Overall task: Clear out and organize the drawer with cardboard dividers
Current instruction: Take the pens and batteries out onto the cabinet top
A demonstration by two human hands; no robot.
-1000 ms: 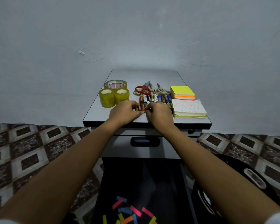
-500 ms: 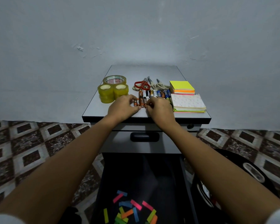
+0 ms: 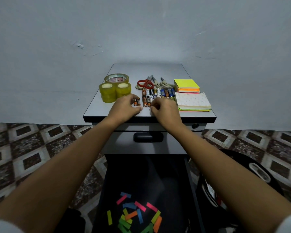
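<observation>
Okay, loose pair of orange cylindrical batteries (image 3: 136, 102) on the grey cabinet top (image 3: 148, 69): just right of your left hand (image 3: 126, 107) and its curled fingers, long axes away from you; right hand (image 3: 165, 110) has fingertips bunched at the near end of the battery row (image 3: 158, 95), grip unclear.

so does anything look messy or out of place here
Yes: the bright coloured paper strips lie scattered at all angles in the open black drawer, while everything on the grey cabinet top sits in neat groups.

On the grey surface (image 3: 148, 69), yellow tape rolls (image 3: 115, 90) sit at ten o'clock, red-handled scissors (image 3: 145, 83) at twelve, neon-yellow notes (image 3: 186, 84) at two; the floor (image 3: 23, 148) shows brown-and-cream diamonds.
</observation>
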